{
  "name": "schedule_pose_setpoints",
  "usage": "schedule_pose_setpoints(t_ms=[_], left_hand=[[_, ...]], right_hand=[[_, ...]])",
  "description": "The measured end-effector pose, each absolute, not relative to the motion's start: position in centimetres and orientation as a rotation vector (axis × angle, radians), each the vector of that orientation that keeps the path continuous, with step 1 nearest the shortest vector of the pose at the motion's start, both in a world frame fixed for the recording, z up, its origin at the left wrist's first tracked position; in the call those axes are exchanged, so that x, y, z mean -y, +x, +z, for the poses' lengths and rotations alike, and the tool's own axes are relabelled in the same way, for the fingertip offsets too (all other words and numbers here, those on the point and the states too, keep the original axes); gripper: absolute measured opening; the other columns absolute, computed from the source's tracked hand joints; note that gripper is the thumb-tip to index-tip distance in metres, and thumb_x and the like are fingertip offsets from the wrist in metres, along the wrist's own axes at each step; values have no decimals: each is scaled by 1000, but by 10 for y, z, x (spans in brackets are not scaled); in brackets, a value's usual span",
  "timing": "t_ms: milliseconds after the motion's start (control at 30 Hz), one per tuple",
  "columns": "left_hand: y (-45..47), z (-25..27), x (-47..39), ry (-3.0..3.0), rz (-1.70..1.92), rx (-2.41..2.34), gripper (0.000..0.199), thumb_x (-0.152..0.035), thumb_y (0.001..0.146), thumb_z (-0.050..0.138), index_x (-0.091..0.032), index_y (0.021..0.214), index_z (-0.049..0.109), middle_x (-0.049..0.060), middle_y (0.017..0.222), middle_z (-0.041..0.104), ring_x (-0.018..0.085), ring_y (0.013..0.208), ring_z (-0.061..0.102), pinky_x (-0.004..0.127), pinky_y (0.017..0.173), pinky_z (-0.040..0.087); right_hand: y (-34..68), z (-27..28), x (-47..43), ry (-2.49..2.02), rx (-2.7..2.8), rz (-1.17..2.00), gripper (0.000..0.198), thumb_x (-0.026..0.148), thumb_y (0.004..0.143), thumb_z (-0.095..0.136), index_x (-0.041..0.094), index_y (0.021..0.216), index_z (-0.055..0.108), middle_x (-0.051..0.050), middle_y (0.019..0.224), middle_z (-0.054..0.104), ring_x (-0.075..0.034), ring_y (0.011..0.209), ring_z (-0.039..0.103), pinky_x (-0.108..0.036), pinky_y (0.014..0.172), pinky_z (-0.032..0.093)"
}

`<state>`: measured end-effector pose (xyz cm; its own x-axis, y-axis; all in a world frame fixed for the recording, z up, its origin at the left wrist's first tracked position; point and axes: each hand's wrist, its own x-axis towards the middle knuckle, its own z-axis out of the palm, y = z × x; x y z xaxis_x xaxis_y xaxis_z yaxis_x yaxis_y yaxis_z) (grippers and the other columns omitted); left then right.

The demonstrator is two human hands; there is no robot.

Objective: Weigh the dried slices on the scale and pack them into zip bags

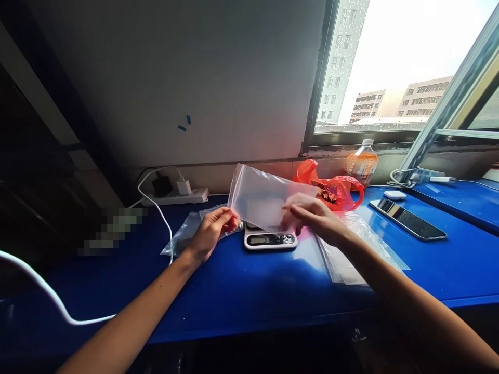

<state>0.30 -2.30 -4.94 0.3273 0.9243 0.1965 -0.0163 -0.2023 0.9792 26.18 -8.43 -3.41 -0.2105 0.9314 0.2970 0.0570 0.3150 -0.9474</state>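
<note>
A translucent plastic bag (pixel 259 200) hangs in front of me over a small white digital scale (pixel 271 244). My left hand (pixel 214 228) pinches the bag's left edge between thumb and fingers. At the bag's right side is my right hand (pixel 312 215), smeared by motion, so its grip on the plastic cannot be made out. The bag covers most of the scale's platform; the display and buttons show below it. More clear bags (pixel 351 259) lie flat to the right of the scale, partly under my right forearm. Other clear bags (pixel 183 231) lie on the left, behind my left hand.
Behind my right hand sits a red plastic bag (pixel 349 189) with brown contents, beside a bottle of orange drink (pixel 362 161). A phone (pixel 407 219) and a white case (pixel 395 195) lie on the blue table (pixel 241 301). A power strip (pixel 198 196) with white cables is at the back left.
</note>
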Motion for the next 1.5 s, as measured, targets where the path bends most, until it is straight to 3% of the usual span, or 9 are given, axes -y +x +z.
schedule_pose_setpoints(t_ms=[133,233,400,567,700,900,1100,1300,1500], left_hand=[[-4,-47,17,1495,1200,-866,26,-42,75,63,-18,71,57,0,68,54,12,61,49,26,61,42],[-9,-44,15,1570,1229,-848,22,-36,74,59,-18,63,52,-1,64,51,12,60,46,25,61,40],[-10,-36,29,1862,1088,-857,21,-31,72,64,-18,57,57,-1,57,53,13,58,45,26,58,35],[2,-40,48,2588,764,-828,18,-27,85,55,-19,72,64,1,67,61,16,63,53,28,60,37],[7,-50,50,2742,758,-783,20,-26,90,52,-20,77,65,3,72,63,18,67,56,29,64,40],[8,-57,48,2783,696,-779,23,-26,93,47,-17,89,68,10,86,68,23,78,62,32,68,44],[10,-55,50,2834,766,-715,24,-24,89,46,-18,70,59,6,68,63,18,65,57,31,63,41],[3,-32,56,2724,1008,-634,22,-20,82,48,-19,60,52,0,57,51,13,54,44,28,54,34],[-11,-17,56,2573,1218,-643,23,-17,82,52,-18,59,55,-2,57,48,9,49,40,25,48,30]], right_hand=[[282,-33,84,-822,1780,1220,49,58,80,66,19,109,62,-6,96,69,-17,84,66,-29,71,51],[285,-33,82,-817,1686,1158,52,60,86,57,19,117,56,-6,90,68,-18,82,65,-31,72,51],[259,-29,83,-1031,1663,584,39,41,87,60,19,117,51,-6,91,65,-18,84,62,-33,75,49],[211,-33,90,-1053,2166,138,43,9,80,55,18,121,48,-9,103,66,-23,102,57,-41,91,44],[193,-42,90,-1120,2330,141,42,3,77,52,18,115,46,-6,95,67,-22,94,61,-39,87,45],[195,-54,89,-1197,2405,23,54,-3,71,49,18,121,43,-12,112,66,-23,101,63,-35,83,44],[194,-63,89,-1179,2452,-57,64,-5,65,47,12,126,39,-15,114,65,-24,99,62,-35,80,42],[206,-54,88,-1012,2308,-112,45,-1,82,42,15,124,39,-13,105,66,-20,88,60,-35,78,40],[225,-36,91,-1067,2282,-246,26,5,89,40,16,110,50,-11,97,65,-19,82,56,-34,77,37]])
